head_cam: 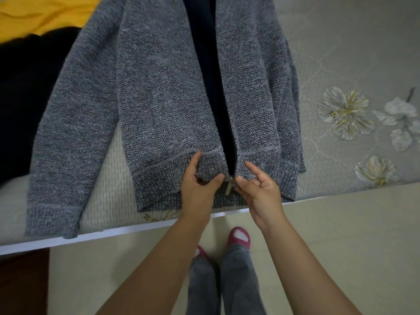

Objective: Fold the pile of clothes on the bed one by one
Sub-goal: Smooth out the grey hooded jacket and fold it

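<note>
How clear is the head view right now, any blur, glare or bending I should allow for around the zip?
Head view: soft, even light, no glare; the zip pull and both hands, left hand and right hand, are sharp enough; the grey cardigan softens toward the top; the bed edge slants and bows from the wide lens; the black cloth shows no detail.
</note>
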Available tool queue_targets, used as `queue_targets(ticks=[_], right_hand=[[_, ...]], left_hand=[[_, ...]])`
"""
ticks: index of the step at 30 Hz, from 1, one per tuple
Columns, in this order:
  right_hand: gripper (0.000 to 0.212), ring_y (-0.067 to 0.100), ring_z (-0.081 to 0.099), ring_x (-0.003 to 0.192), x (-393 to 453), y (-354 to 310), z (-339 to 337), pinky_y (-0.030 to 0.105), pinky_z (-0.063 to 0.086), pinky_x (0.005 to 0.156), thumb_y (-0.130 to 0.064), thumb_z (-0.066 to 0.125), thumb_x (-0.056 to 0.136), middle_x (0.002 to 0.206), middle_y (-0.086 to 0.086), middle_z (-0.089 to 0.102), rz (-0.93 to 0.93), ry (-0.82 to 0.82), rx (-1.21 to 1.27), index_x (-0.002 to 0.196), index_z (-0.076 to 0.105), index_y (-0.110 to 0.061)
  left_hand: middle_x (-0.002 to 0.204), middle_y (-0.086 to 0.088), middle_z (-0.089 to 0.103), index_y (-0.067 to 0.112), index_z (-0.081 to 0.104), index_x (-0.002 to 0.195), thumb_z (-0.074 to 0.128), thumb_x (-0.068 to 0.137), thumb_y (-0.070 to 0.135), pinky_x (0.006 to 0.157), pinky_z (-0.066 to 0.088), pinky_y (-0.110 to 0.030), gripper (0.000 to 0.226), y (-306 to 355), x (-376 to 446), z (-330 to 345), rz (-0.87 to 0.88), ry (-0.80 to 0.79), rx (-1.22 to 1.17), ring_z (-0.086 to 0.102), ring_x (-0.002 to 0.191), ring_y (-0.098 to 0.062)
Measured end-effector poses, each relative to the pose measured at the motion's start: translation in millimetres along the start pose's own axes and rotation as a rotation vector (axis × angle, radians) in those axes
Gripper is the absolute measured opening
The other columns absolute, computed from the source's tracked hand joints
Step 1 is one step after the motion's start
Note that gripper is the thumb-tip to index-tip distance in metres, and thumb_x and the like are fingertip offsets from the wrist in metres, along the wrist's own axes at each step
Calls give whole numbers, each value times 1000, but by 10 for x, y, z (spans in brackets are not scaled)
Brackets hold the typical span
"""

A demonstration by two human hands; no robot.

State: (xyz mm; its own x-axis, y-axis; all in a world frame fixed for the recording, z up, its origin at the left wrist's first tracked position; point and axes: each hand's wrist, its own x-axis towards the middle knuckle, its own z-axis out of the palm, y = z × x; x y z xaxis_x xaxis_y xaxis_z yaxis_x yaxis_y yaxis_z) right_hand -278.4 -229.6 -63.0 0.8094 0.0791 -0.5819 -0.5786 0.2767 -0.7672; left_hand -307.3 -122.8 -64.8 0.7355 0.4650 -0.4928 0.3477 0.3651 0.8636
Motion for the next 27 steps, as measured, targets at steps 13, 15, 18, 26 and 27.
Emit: queue_targets(ticks=[13,15,18,26,27], right_hand=[[34,-3,44,38,79,100,158,9,45,53,10,56,81,32,-13,35,20,72,-44,94,59,-21],[35,-3,45,39,98,136,159,9,45,55,9,58,80,34,-14,35,27,62,-93,93,59,-23],[37,-1,46,46,91,167,92,13,49,62,6,58,81,38,-15,33,39,37,-174,94,59,-28],[66,-3,54,66,-60,152,-115,5,40,65,6,63,76,69,-13,56,-90,-201,-825,132,42,-22],[66,-3,52,64,-63,158,-93,5,38,62,3,67,74,68,-13,54,-122,-187,-883,132,44,-21]], left_hand=[[130,8,43,27,38,134,65,78,-2,107,35,-34,68,-55,-36,-160,-35,-144,294,41,124,-10],[135,4,43,23,36,136,66,79,-1,108,33,-36,69,-55,-24,-186,-52,-150,335,39,125,-10],[140,1,41,24,35,137,67,79,1,109,32,-38,70,-60,-18,-216,-60,-162,374,38,129,-14],[142,0,39,21,34,139,66,79,-1,105,35,-32,71,-49,30,-201,-77,-130,395,39,127,-15],[143,0,38,21,34,139,66,80,1,106,35,-34,71,-49,35,-194,-80,-133,400,38,128,-15]])
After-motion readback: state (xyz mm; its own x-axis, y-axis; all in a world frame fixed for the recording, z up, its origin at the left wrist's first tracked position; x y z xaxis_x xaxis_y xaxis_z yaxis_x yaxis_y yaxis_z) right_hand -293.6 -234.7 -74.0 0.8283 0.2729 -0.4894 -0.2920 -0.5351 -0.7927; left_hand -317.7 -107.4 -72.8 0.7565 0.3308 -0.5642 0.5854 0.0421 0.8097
